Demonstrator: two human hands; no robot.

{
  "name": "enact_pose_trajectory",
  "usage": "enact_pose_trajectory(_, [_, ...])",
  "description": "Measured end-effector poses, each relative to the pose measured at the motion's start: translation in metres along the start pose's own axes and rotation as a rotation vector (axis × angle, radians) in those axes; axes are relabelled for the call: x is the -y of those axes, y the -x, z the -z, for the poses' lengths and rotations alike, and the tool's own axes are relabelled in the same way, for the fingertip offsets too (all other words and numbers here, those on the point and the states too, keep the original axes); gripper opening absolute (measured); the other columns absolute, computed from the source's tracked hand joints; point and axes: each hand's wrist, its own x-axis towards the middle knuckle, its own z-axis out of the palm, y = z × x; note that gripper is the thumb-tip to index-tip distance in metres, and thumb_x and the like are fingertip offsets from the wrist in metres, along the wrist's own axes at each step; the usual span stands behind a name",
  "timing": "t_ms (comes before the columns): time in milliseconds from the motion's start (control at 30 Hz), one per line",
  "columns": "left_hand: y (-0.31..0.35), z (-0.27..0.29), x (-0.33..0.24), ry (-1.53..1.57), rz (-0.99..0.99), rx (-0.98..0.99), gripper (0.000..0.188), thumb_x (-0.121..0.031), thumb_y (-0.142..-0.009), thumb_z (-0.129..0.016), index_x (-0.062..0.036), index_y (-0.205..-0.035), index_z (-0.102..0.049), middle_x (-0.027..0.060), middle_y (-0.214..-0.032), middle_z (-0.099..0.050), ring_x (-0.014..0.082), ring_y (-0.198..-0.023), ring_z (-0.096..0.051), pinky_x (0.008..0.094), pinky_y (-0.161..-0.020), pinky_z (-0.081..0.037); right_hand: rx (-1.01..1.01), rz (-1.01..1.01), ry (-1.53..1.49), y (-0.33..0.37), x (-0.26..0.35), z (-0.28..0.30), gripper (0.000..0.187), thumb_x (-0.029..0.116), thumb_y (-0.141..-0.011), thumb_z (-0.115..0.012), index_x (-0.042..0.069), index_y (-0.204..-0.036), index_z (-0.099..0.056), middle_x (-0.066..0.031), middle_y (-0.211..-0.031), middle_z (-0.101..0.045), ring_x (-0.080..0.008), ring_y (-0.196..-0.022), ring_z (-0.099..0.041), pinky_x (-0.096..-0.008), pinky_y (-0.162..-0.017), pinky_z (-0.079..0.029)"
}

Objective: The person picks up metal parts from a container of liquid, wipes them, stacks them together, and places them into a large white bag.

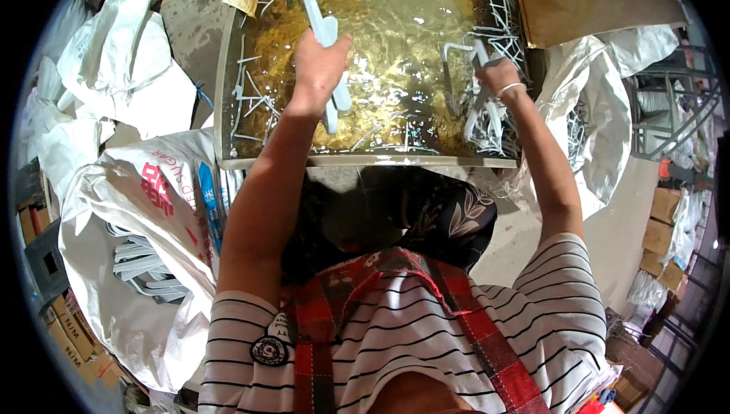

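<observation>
My left hand (319,69) is closed around a few flat, pale grey plastic strips (324,28) with rounded ends. They stick out above and below the fist, over the water in a shallow metal-rimmed tank (365,161). On the tank's right side, my right hand (499,74) has its fingers bent around grey plastic strips (493,116), partly hidden by the hand and glare. Just left of it, a bent, hook-shaped grey piece (447,72) sits at the water. Thin white plastic scraps (258,97) lie along the tank's left, right and far edges.
At lower left, a large white woven sack (114,178) holds grey plastic pieces (144,268). Another white sack (597,110) with thin scraps stands right of the tank. A brown board (593,3) covers the far right corner. Cardboard boxes (660,224) are stacked farther right.
</observation>
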Motion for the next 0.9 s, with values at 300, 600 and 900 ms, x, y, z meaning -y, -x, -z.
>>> enact_pose_trajectory(300, [0.034,-0.044,-0.012,0.23,0.22,0.382,0.026,-0.012,-0.082,-0.054,0.0036,-0.102,-0.046,0.0133,-0.089,-0.055,0.0175,-0.076,-0.057,0.0256,-0.066,-0.049,0.018,0.117,-0.592,0.049,0.067,0.048,0.025,0.011,-0.068,-0.062,-0.004,-0.087,-0.058,-0.0107,-0.075,-0.061,-0.0152,-0.064,-0.057,-0.0279,-0.059,-0.046])
enact_pose_trajectory(600, [0.035,-0.06,0.009,0.437,0.223,0.319,0.024,0.0,-0.069,-0.063,0.0004,-0.092,-0.057,0.0075,-0.081,-0.061,0.0165,-0.071,-0.059,0.0286,-0.062,-0.048,0.571,-0.057,-1.145,0.083,0.156,-0.014,0.094,0.067,-0.079,-0.028,-0.016,-0.123,-0.026,-0.0303,-0.128,-0.029,-0.0282,-0.109,-0.043,-0.0393,-0.098,-0.029])
enact_pose_trajectory(900, [0.0,-0.018,0.004,0.781,0.188,0.232,0.049,-0.001,-0.075,-0.056,-0.0051,-0.12,-0.038,0.0103,-0.081,-0.055,0.0214,-0.072,-0.059,0.044,-0.07,-0.051,0.359,-0.511,-1.026,0.084,0.069,-0.025,0.083,0.053,-0.069,-0.061,0.001,-0.127,-0.03,-0.0244,-0.13,-0.029,-0.0399,-0.114,-0.037,-0.0508,-0.084,-0.038])
